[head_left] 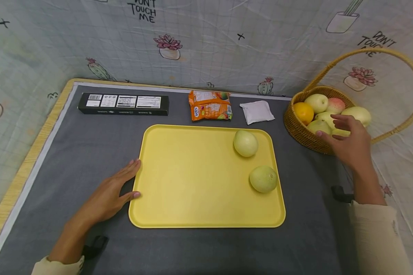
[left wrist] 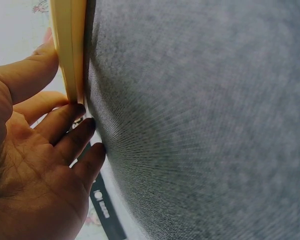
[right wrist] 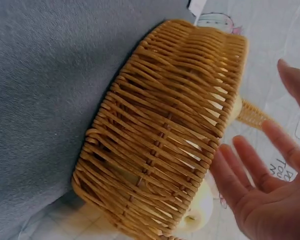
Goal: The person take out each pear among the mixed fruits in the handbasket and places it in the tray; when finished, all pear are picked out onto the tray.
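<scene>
Grey cloth [head_left: 206,250] under wicker basket [head_left: 301,133] of fruit [head_left: 303,113], tray [head_left: 192,175] with two green fruits [head_left: 246,143]

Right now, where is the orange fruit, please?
In the head view, the orange lies inside the wicker basket, at its left side and beside a pale yellow fruit. The basket stands right of the yellow tray.

A pale wooden desk [head_left: 34,156] wears a dark grey cloth [head_left: 206,248] (white-edged along its left and far sides). On it a yellow tray [head_left: 192,175] lies mid-frame, a long black box [head_left: 123,105] at upper left, an orange packet [head_left: 210,109] at upper centre, a small white pouch [head_left: 257,112] just right of that, and a wicker basket [head_left: 304,137] at centre right.
</scene>
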A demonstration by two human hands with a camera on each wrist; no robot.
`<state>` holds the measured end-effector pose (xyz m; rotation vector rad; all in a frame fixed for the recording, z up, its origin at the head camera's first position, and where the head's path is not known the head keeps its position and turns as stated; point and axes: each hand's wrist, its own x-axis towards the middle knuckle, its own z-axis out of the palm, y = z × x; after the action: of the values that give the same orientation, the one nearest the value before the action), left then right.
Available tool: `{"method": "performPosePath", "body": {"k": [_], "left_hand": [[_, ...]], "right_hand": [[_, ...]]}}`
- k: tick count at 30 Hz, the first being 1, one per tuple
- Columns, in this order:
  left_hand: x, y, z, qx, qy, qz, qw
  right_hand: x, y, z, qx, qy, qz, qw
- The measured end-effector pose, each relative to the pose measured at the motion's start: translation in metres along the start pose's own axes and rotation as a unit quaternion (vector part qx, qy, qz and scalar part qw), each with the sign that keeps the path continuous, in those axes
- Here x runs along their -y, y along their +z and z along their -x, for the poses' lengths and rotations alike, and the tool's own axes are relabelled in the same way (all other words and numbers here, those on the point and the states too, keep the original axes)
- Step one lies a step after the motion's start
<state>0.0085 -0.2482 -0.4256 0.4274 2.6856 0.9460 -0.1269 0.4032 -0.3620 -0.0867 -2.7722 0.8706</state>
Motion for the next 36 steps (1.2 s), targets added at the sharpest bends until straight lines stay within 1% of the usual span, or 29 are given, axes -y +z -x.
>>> {"method": "performPosePath", "body": {"k": [6,11,16,23,29,31,36], "left_hand": [[-0.001,0.0,-0.001,0.003,-0.001,0.002,1.0],[0.0,0.0,-0.001,0.005,-0.002,0.001,1.0],[0.0,0.0,-0.001,0.003,0.001,0.001,1.0],[0.0,0.0,0.0,0.001,0.005,0.006,1.0],[-0.001,0.0,0.0,0.0,0.004,0.008,1.0],[-0.001,0.0,0.0,-0.001,0.005,0.008,1.0],[-0.001,0.0,0.001,-0.003,0.005,0.005,1.0]], "right_hand": [[0.0,0.001,-0.014,0.053,0.026,0.053,0.9968],[0.0,0.003,-0.024,0.101,0.037,0.069,0.9918],[-0.004,0.004,-0.032,0.123,0.043,0.082,0.9881],[-0.005,0.006,-0.036,0.125,0.044,0.084,0.9875],[-0.006,0.003,-0.034,0.121,0.069,0.065,0.9881],[-0.005,0.002,-0.033,0.112,0.077,0.055,0.9892],[0.003,-0.003,-0.03,0.065,0.078,0.031,0.9944]]}}
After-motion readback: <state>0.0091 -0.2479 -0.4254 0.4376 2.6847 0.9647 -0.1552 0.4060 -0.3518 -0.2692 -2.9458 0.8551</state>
